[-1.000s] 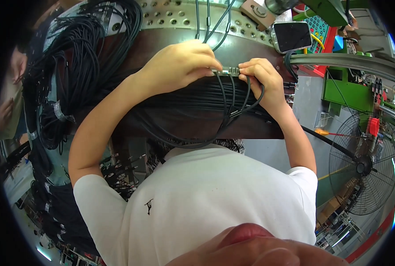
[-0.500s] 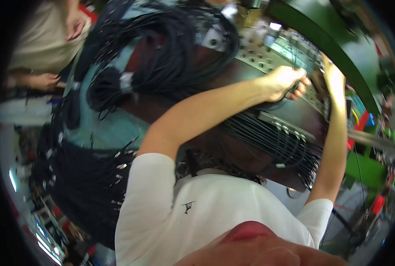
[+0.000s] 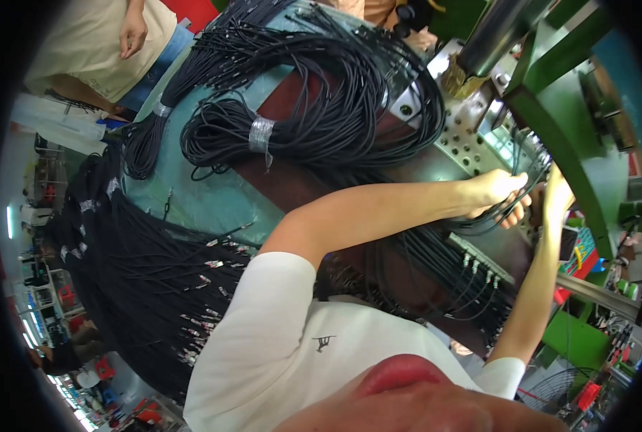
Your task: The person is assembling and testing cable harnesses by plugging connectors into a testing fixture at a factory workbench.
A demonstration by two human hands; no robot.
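Note:
My left hand (image 3: 499, 196) is closed around a few thin black cables (image 3: 490, 219), which curve in a loop below its fingers. These strands run up from the fist toward the metal machine fixture (image 3: 512, 140). Farther right, my right hand (image 3: 557, 193) reaches up beside the fixture, close to the curved green machine frame (image 3: 580, 158); its fingers are mostly hidden there. Below my left hand, a metal bar with connectors (image 3: 479, 261) lies on the dark brown tabletop, with a row of black cables beside it.
A large tied cable bundle (image 3: 263, 135) lies on the table to the left. More black cables with metal ends (image 3: 141, 266) hang over the near left edge. A person's hand (image 3: 133, 34) shows at the upper left. The metal press column (image 3: 504, 36) stands at the far right.
The view has shifted, so the table and both hands appear lower in the picture. My left hand still grips the cables; my right hand stays by the fixture.

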